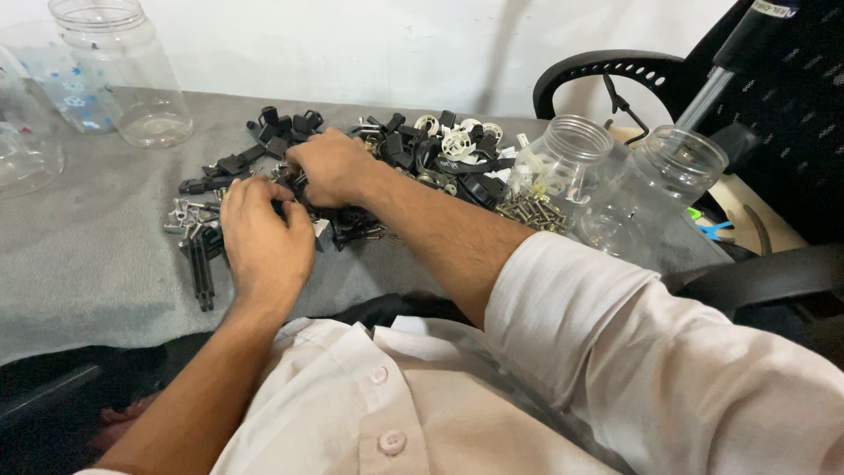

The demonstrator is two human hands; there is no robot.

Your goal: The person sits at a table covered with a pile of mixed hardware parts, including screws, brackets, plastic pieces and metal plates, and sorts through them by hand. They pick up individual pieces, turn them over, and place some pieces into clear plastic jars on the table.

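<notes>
Both hands are down in a heap of small hardware on a grey cloth (79,264) over the table. The left hand (264,233) is curled palm-down at the near-left edge of the pile of black plastic parts (396,149), fingers bent over some silver metal bits (185,214); the right hand (330,167) is fisted a bit farther in, at the pile's middle. Can't tell what either hand actually pinches: knuckles cover the fingertips, so grip is closed-looking but contents unknown.

Judgement: sorting goes better w/ the pile spread thin, one kind picked at a time, black pieces kept apart from screws, and the tangled black strips (202,268) at near left drawn out lengthwise, not yanked.

Right of the pile, two clear jars (615,176) lie tipped, mouths up-left; the nearer one has screws (532,211) spilling from it. Another clear jar (123,70) stands upright at far left, w/ more clear containers cut off by the left edge. White round pieces (457,141) sit at the far side. A black office chair (774,132) fills the right.

Hidden: whatever's under both palms, the pile's middle, the near table edge behind the white shirt sleeves (633,352).
</notes>
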